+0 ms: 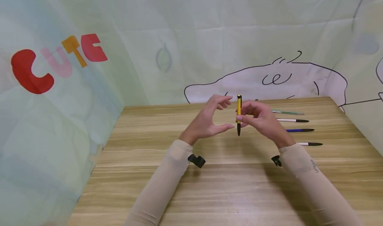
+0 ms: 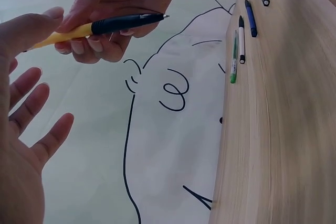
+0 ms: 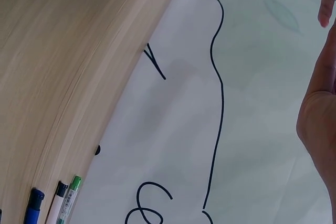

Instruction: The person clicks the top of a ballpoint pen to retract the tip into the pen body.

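Note:
A yellow ballpoint pen [image 1: 239, 111] with a black clip and black grip stands upright above the table, its tip pointing down. My right hand [image 1: 264, 121] pinches it between thumb and fingers. To the left of the pen, my left hand [image 1: 206, 119] is held up with thumb and fingers spread apart, a gap between them. In the left wrist view the black grip [image 2: 126, 22] and metal tip show, and the left thumb overlaps the yellow barrel. The right wrist view catches only part of the right hand [image 3: 317, 108] at its edge.
Several pens lie side by side behind and right of my right hand: a green clear one [image 1: 288, 112], a white one [image 1: 296, 120], a blue one [image 1: 302, 130] and another white one [image 1: 312, 144]. Printed curtains [image 1: 143, 53] border the wooden table [image 1: 143, 172] behind and at the left.

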{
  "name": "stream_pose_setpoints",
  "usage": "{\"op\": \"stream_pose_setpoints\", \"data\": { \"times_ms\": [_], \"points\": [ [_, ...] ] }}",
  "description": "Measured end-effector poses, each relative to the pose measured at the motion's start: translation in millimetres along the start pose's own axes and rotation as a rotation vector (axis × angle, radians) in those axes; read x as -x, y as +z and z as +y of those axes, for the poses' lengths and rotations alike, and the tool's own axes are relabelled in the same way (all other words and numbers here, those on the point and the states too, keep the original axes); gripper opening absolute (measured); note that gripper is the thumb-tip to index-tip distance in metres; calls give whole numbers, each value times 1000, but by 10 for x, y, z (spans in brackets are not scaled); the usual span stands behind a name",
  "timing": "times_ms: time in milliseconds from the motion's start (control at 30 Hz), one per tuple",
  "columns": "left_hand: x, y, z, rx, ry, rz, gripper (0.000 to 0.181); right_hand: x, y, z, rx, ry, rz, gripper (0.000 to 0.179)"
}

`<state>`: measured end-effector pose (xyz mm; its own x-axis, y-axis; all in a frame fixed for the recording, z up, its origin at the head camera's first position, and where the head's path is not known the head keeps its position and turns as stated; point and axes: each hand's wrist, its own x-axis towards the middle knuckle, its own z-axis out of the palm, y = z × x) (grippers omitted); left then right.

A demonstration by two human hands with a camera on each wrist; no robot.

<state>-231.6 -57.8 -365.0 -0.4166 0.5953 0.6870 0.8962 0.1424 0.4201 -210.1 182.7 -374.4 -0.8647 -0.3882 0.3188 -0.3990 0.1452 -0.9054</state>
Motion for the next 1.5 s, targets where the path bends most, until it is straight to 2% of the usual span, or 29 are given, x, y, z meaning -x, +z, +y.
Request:
{"op": "stream_pose_setpoints", "data": {
  "times_ms": [300,633,867,1167,1500],
  "points": [
    [-45,45,18,8,-17,-5,86,-54,57,-3,-38,-25,-14,18],
    [-68,87,-9,6,-3,-15,96,-92,107,-27,-47,-22,-21,16],
    [-65,103,-20,-4,-3,-23,98,-104,141,-64,-52,10,-3,17],
    [-71,102,-5,16,-36,-42,102,-101,163,-113,-88,44,21,23],
    [-70,112,0,23,-47,-45,103,-94,178,-117,-121,42,46,18]
  ]
}}
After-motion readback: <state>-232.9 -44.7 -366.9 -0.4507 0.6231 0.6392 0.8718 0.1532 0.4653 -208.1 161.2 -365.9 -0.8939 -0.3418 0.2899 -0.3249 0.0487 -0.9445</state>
